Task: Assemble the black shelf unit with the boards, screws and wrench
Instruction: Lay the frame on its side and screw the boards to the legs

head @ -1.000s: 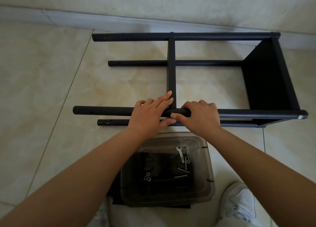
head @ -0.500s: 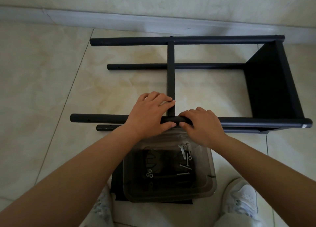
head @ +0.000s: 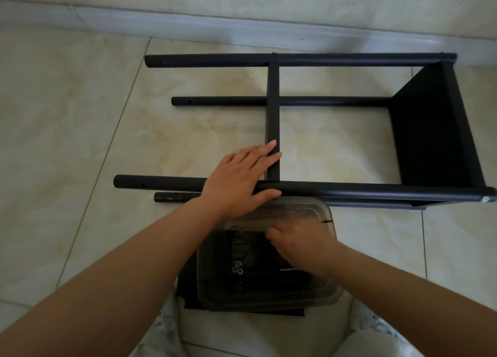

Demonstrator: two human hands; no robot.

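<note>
I see the black shelf frame [head: 317,190] lying on its side on the tiled floor [head: 67,131], its end board [head: 430,131] at the right near the wall. My left hand [head: 242,180] lies over the near pole beside the middle board [head: 273,120], fingers straight across it and thumb under the pole, so a relaxed grip. My right hand [head: 301,238] reaches into the clear plastic tub [head: 333,300] just below the frame; blurred, so I cannot tell its grip. Small washers [head: 237,267] lie in the tub
</note>
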